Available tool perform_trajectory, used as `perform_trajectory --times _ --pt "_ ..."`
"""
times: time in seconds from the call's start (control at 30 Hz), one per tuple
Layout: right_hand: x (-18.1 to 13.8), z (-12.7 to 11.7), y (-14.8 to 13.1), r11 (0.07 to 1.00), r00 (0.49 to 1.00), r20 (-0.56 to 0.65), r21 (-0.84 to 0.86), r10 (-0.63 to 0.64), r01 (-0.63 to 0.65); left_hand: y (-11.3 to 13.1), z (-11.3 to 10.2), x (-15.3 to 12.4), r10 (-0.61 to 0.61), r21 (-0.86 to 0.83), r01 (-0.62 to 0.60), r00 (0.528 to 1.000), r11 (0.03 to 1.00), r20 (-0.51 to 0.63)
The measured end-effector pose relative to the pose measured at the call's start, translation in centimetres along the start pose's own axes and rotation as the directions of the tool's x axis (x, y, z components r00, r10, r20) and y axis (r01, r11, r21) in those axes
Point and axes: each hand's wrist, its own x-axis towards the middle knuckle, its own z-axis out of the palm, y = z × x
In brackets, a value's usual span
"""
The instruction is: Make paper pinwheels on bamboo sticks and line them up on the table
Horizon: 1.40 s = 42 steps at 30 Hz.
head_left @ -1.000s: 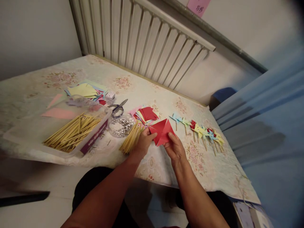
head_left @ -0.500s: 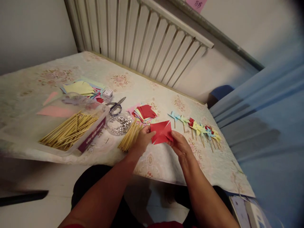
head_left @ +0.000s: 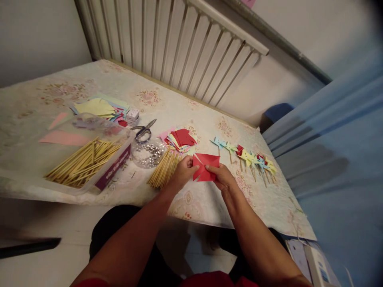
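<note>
Bridging the gap between two hands in the head view, a red square (head_left: 212, 159) of thin sheet, apparently paper, is held above the flowered cloth (head_left: 167, 115), just below the middle of the scene. It is judged to be very light, soft enough to be bent by a thumb yet stiff enough to be kept fairly flat; little slip is expected. Its slit flaps could easily be creased or torn, so hold is best taken along uncut edges or at the middle.

At nine o'clock the edge is pinched by the left hand (head_left: 184, 172). From three o'clock the square is grasped by the right hand (head_left: 224, 176), the thumb laid across the front near the middle, the fingers mostly hidden behind.

The face is plain bright red, with slits cut inward from the corners at ten and eight o'clock; the corner at four is covered. Around it, cut sheets (head_left: 182, 138) are stacked between ten and eleven, sticks (head_left: 163, 171) are bundled at nine, and pinwheels (head_left: 247, 157) are lined up towards three.
</note>
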Motion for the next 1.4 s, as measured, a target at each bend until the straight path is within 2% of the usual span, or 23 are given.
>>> perform_trajectory --times 0.23,0.47,0.67,0.83,0.93,1.07,1.4 --pt "-0.1 -0.1 -1.3 0.996 0.988 -0.132 -0.033 -0.085 0.081 -0.5 -0.3 0.5 0.02 0.06 -0.015 0.995 0.998 -0.093" --pt "0.2 -0.4 -1.7 0.982 0.962 -0.209 -0.111 -0.176 0.156 0.4 -0.2 -0.2 -0.029 0.14 0.024 0.999 0.99 0.033" --pt "0.2 -0.5 -2.1 0.976 0.95 -0.245 -0.146 -0.196 0.163 0.7 -0.3 -0.3 0.038 0.128 -0.039 0.999 0.991 0.013" --pt "0.1 -0.3 -2.4 0.979 0.953 -0.243 -0.142 -0.18 0.149 0.8 -0.1 -0.4 0.088 0.095 -0.093 0.994 0.991 0.057" --pt "0.1 -0.3 -2.5 0.978 0.953 -0.242 -0.144 -0.18 0.149 0.8 0.0 -0.5 0.106 0.123 -0.118 0.989 0.985 0.101" --pt "0.2 -0.2 -2.7 0.976 0.943 -0.273 -0.159 -0.189 0.149 0.7 -0.2 -0.5 0.14 0.186 -0.158 0.985 0.97 0.105" --pt "0.6 -0.1 -2.4 0.976 0.91 -0.361 -0.152 -0.205 0.159 1.2 -0.3 -0.6 0.107 0.221 -0.132 0.987 0.966 0.121"
